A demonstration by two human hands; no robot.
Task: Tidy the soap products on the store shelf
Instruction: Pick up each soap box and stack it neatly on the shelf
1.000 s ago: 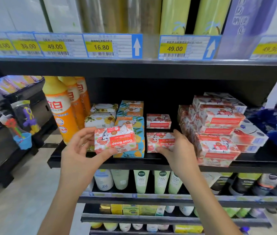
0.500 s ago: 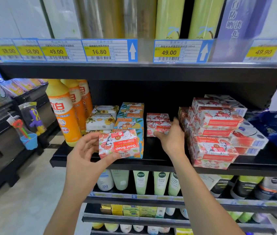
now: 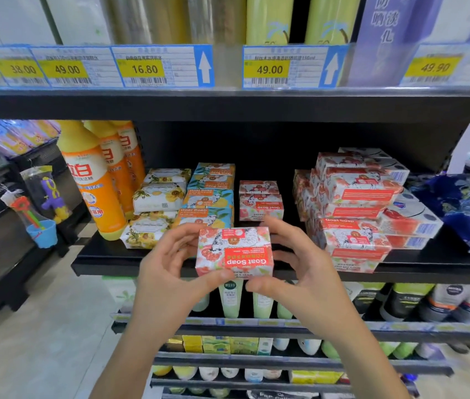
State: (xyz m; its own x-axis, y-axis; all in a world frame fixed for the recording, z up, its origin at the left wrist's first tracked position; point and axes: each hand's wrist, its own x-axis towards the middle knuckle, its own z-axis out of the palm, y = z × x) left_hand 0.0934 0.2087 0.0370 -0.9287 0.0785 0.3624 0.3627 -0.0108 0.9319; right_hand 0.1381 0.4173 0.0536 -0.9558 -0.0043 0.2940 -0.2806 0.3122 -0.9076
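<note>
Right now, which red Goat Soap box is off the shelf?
The Goat Soap box held between left hand and right hand; the others lie on the shelf.

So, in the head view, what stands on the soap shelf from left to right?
Orange bottles, white floral soap packs, blue-yellow soap boxes, small red soap stack, large red soap pile, dark blue packs. The held soap box overlaps them, so it is left out.

1. We have drawn our right hand [image 3: 305,277] back from the middle stack [image 3: 260,201].
2. It now joins our left hand [image 3: 167,277] in gripping the soap box [image 3: 235,249], which has moved rightward and now reads upside down.
</note>
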